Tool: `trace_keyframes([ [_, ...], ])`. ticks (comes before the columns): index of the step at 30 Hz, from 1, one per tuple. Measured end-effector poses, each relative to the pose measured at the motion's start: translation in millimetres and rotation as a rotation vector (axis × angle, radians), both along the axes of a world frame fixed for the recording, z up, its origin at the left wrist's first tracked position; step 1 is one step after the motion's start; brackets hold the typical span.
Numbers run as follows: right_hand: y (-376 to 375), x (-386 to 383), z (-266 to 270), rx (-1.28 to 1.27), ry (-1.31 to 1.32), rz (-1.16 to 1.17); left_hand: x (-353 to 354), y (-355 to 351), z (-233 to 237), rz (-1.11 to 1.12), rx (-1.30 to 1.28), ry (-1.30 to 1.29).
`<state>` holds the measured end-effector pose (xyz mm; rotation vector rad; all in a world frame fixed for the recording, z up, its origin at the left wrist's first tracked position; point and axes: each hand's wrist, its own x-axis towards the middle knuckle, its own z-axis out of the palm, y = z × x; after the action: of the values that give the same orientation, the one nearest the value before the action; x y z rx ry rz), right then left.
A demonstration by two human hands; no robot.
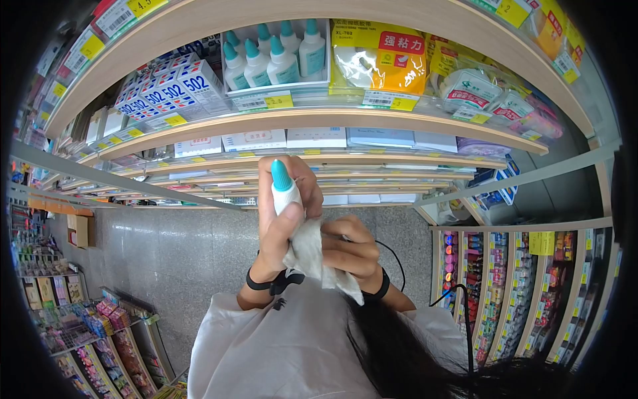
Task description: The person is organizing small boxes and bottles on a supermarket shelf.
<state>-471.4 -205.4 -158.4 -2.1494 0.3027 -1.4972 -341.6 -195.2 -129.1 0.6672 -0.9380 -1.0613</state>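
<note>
Bottle (286, 194): here it is, out before the shelf (312, 120), teal cap (282, 175) on!
Left hand (272, 237): wrapped round it, thumb pressing; a firm, unsqueezing hold serves best.
Cloth (308, 247): around the lower part; flat, snug contact works well.
Right hand (355, 246): fingers curled, gripping the cloth.
Tray (312, 85): similar bottles (284, 65) standing beyond.

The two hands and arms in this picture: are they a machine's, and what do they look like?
No, they are a person's. The left hand and right hand wear no gloves. Each wrist has a black band, left and right. White sleeves end short of the wrists. A thin dark cable curves beside the right hand; its ends are unclear.
</note>
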Motion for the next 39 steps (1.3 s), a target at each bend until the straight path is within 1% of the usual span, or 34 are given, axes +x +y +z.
trace_keyframes([
  [1,-0.1,0.4,-0.3,0.006,-0.018,0.015,0.1,0.4,0.0,0.001,-0.001,0.000],
  [2,-0.1,0.2,0.5,0.005,-0.019,0.017,0.2,0.9,0.0,-0.029,0.005,0.067],
  [3,-0.1,-0.8,1.8,0.092,-0.031,0.064,0.2,1.3,-0.1,-0.059,0.012,0.134],
  [4,-0.2,-2.0,2.8,0.178,-0.043,0.112,0.5,1.4,0.0,-0.058,0.011,0.133],
  [5,-0.4,-3.3,3.6,0.178,-0.044,0.112,1.0,1.0,0.1,-0.072,0.048,0.186],
  [6,-0.7,-5.0,4.2,0.264,-0.051,0.142,1.5,0.4,0.2,-0.086,0.084,0.238],
  [7,-1.4,-8.0,4.4,0.351,-0.058,0.172,1.8,0.0,0.1,-0.086,0.084,0.236],
  [8,-6.5,-17.9,1.0,0.400,-0.045,0.238,2.4,-0.3,-0.6,-0.085,0.093,0.263],
  [9,-6.1,-16.2,-2.1,0.400,-0.048,0.238,3.3,-1.0,-2.1,-0.084,0.103,0.288],
  [10,-5.1,-14.0,-4.7,0.475,-0.203,0.059,3.7,-5.1,-10.9,0.049,0.084,0.159],
  [11,-3.9,-12.4,-5.8,0.547,-0.355,-0.124,3.4,-4.7,-9.5,0.048,0.086,0.158],
  [12,-4.2,-11.5,-1.2,0.549,-0.356,-0.126,2.6,-3.9,-6.8,-0.016,0.073,0.155],
  [13,-6.9,-10.5,8.5,0.511,-0.372,-0.237,1.7,-3.4,-5.3,-0.081,0.059,0.152],
  [14,-10.2,-9.2,16.6,0.471,-0.387,-0.348,1.3,-3.0,-6.4,-0.097,0.068,0.151],
  [15,-13.7,-7.1,21.2,0.470,-0.386,-0.350,-0.9,-1.9,-3.8,-0.099,0.067,0.152],
  [17,-18.1,-1.5,28.3,0.110,-0.059,-0.444,-10.6,3.0,11.1,-0.077,0.218,0.229],
  [18,-17.1,2.6,31.3,0.110,-0.059,-0.447,-21.1,5.9,21.7,0.064,0.448,0.378],
  [19,-15.8,7.5,33.9,0.082,0.082,-0.377,-18.1,8.3,12.4,0.061,0.449,0.377],
  [20,-14.9,10.9,35.1,0.053,0.222,-0.306,-9.5,10.0,-6.6,-0.051,0.312,0.402],
  [21,-14.0,12.5,33.3,0.053,0.221,-0.307,-1.1,9.5,-16.6,-0.162,0.173,0.424],
  [22,-12.2,13.7,29.2,0.095,0.206,-0.274,7.3,9.5,-21.5,-0.243,0.155,0.461],
  [23,-9.7,14.1,24.8,0.138,0.192,-0.241,4.3,10.0,-24.7,-0.242,0.156,0.460],
  [25,-3.0,11.4,18.5,0.185,0.199,-0.195,-10.8,2.6,-2.8,0.107,0.240,0.484],
  [26,-1.0,8.5,16.9,0.147,0.200,-0.125,-9.3,-0.5,-3.5,0.068,0.182,0.555],
  [27,1.2,6.5,14.9,0.107,0.201,-0.055,-5.7,-1.1,-4.6,0.070,0.182,0.557],
  [29,5.9,6.0,2.5,0.071,0.150,-0.007,3.6,-2.2,-5.0,-0.062,0.034,0.479],
  [31,6.9,4.9,-6.4,0.097,0.083,0.126,5.6,-3.5,-3.3,-0.056,-0.017,0.447],
  [33,4.0,6.7,-5.0,0.100,0.067,0.136,9.6,-1.0,-1.5,-0.045,-0.052,0.422],
  [34,3.2,7.8,-5.8,0.168,0.071,0.204,4.9,0.5,5.1,0.042,-0.015,0.478],
  [35,3.1,8.3,-6.7,0.236,0.074,0.272,5.3,2.0,7.7,0.043,-0.014,0.478],
  [36,3.2,7.3,-7.7,0.236,0.075,0.273,6.1,3.1,9.5,0.037,0.003,0.404],
  [37,3.1,5.1,-8.4,0.379,0.020,0.347,6.6,3.9,11.0,0.031,0.020,0.329],
  [38,2.3,3.0,-9.0,0.522,-0.036,0.421,5.4,4.3,12.7,0.032,0.018,0.330],
  [39,0.7,1.3,-9.2,0.521,-0.034,0.425,3.1,4.8,14.0,0.072,0.049,0.317],
])
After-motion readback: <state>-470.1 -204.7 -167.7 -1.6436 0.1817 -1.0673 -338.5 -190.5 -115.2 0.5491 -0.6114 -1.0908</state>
